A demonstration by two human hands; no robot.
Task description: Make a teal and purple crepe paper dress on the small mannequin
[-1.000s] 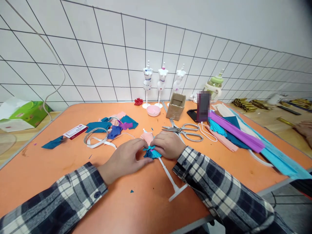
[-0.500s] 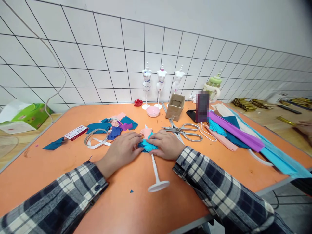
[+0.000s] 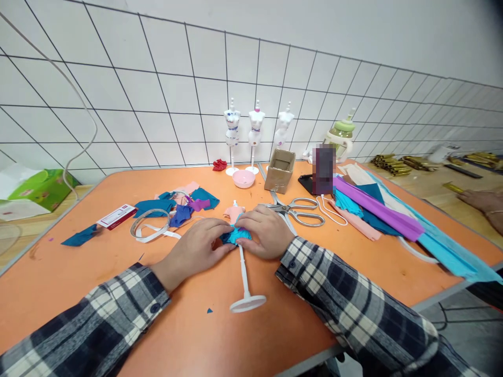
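Observation:
A small white dress form (image 3: 244, 269) lies on the orange table, its round base toward me. Peach cloth (image 3: 234, 212) covers its upper part, and gathered bright blue cloth (image 3: 237, 236) with darker blue beneath wraps its lower part. From the left, my left hand (image 3: 202, 240) pinches the edge of the blue cloth, thumb and fingers closed. My right hand (image 3: 270, 233) is curled over the opposite side, its fingers closed on the same cloth. Both hands partly hide the form's waist. Metal scissors (image 3: 294, 209) lie just beyond my right hand.
Cloth scraps (image 3: 153, 208), a ribbon roll (image 3: 133, 225) and a card (image 3: 117, 216) lie left. Behind stand three dress forms (image 3: 257, 121), a pink bowl (image 3: 243, 179) and a cardboard box (image 3: 280, 170). Fabric strips (image 3: 385, 209) spread right; another person's hand (image 3: 481, 201) is far right.
My fingers have shifted slightly on the blue cloth, which looks more bunched between them. The form's base sits a little further left in view. The other person's hand shows more at far right.

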